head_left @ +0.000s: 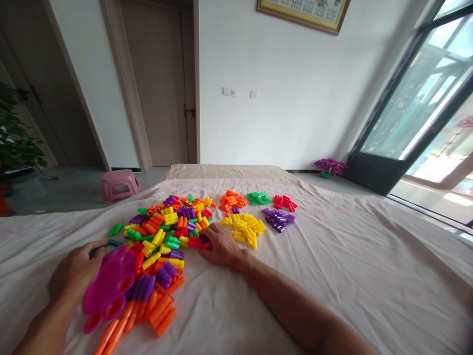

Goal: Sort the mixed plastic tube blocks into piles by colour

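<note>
A large mixed pile of colourful plastic pieces (158,236) lies on the cloth. My right hand (220,245) is at the pile's right edge, fingers curled over red and dark pieces that they partly hide. My left hand (76,271) is at the left, thumb and fingers closed on a dark blue-green piece, beside a magenta flat piece (109,283) with rounded lobes. Sorted heaps lie beyond my right hand: yellow (247,228), orange (232,200), green (258,198), red (285,202) and purple (278,219).
A pale, wrinkled cloth (332,276) covers the surface. Past it are a pink stool (120,185), a potted plant (16,133) at left, magenta flowers (330,166) and a glass door (414,98) at right.
</note>
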A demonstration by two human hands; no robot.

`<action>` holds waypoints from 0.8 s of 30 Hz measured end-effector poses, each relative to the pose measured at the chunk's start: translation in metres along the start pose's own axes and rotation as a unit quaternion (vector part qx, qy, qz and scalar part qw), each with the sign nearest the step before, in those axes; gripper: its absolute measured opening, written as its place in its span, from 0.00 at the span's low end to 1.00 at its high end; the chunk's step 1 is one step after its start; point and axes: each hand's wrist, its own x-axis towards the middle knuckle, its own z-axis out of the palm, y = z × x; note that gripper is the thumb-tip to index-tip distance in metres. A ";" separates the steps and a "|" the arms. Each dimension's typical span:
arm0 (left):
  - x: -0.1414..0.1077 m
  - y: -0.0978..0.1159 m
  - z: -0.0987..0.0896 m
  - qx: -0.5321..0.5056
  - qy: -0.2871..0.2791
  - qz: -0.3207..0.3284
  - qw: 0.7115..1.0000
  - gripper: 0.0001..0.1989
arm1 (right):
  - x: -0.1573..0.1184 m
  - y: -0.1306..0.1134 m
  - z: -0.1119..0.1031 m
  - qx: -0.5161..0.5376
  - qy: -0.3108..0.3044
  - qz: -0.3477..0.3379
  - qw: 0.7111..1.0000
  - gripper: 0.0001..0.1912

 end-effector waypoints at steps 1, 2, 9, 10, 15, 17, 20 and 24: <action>0.000 0.000 0.000 0.000 -0.001 -0.001 1.000 0.24 | 0.000 0.000 0.000 0.001 -0.001 0.000 1.000 0.21; 0.000 0.000 0.000 0.000 -0.001 0.000 1.000 0.24 | 0.000 0.000 0.000 0.003 -0.002 0.001 1.000 0.21; -0.003 0.004 -0.002 0.007 0.008 0.007 1.000 0.25 | 0.000 0.000 0.000 0.012 -0.008 0.006 1.000 0.21; -0.003 0.004 -0.002 0.009 0.009 0.008 1.000 0.25 | 0.000 0.000 -0.001 0.014 -0.009 0.007 1.000 0.22; -0.003 0.004 -0.002 0.010 0.016 0.014 1.000 0.26 | 0.000 -0.002 -0.004 0.032 -0.002 0.022 0.999 0.21; -0.003 0.004 -0.002 0.008 0.013 0.013 1.000 0.26 | 0.001 -0.002 -0.004 0.041 0.003 0.027 0.999 0.20; -0.003 0.003 -0.002 0.005 0.006 0.011 1.000 0.26 | 0.001 -0.002 -0.004 0.052 0.007 0.023 0.998 0.18; -0.005 0.005 -0.005 0.003 0.002 0.011 1.000 0.26 | 0.000 0.000 -0.004 0.074 0.010 0.011 0.997 0.18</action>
